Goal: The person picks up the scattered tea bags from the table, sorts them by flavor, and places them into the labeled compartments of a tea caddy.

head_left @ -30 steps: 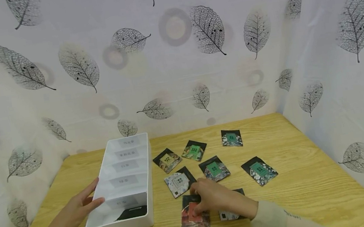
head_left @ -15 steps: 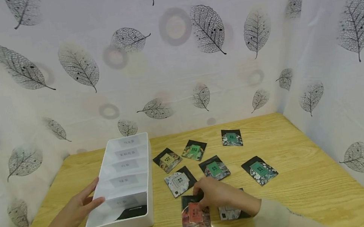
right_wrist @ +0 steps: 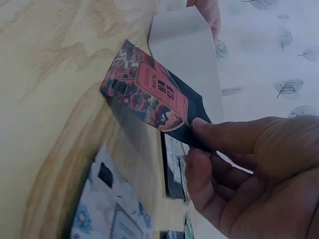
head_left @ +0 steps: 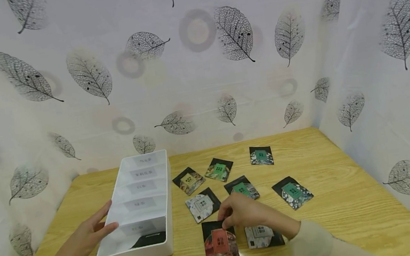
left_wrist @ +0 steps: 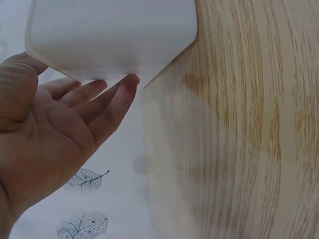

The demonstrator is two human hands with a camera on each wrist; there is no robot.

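My left hand (head_left: 82, 240) rests with fingers loosely extended against the white box (head_left: 140, 255), towards the table's (head_left: 355, 195) left edge; my right hand (head_left: 248, 215) pinches the red packet (head_left: 220, 245) near the front edge, beside a pale packet (head_left: 260, 237). At my left wrist, fingertips touch the box's outer wall. At my right wrist, thumb and fingers grip the red packet's black end, its printed face tilted, a shadow on the wood beneath.

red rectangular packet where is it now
In the head view, the red rectangular packet is pinched by the right hand, right of the long white box.
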